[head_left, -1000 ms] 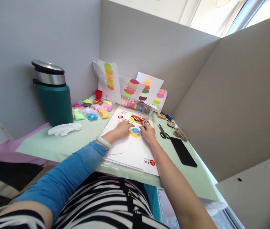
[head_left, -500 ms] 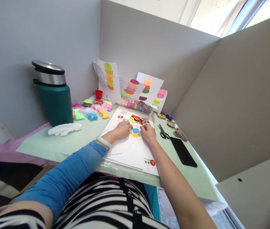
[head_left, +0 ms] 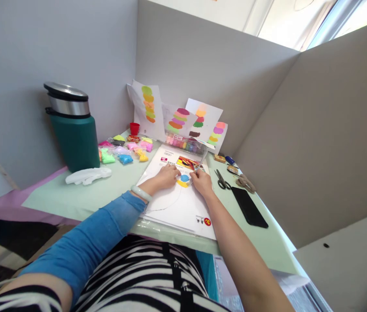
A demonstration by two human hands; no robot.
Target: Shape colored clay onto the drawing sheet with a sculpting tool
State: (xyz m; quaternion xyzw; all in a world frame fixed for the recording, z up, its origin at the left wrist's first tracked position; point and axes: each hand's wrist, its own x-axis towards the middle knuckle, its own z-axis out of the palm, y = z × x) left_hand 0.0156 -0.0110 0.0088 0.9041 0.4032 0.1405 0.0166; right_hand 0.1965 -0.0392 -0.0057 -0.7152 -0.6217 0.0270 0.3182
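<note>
Almost nothing has moved since a second ago; my hands stay where they were on the white sheet (head_left: 183, 203). My left hand (head_left: 167, 175) rests flat, fingers loose and closed on nothing, just left of the blue and yellow clay patch (head_left: 183, 180). My right hand (head_left: 202, 183) has its grip clamped on a thin clear tool (head_left: 201, 163), just right of that patch. Scissors (head_left: 221, 180) and a black phone (head_left: 248, 206) lie right of the sheet on the surface (head_left: 82, 195).

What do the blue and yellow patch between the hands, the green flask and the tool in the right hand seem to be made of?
Blue and yellow patch: likely soft modelling clay, matte and smeared flat on the sheet.
Green flask: matte green body, probably coated metal or plastic; shiny steel-looking lid.
Tool in the right hand: thin, pale and glinting, metal or clear plastic; unclear.
</note>
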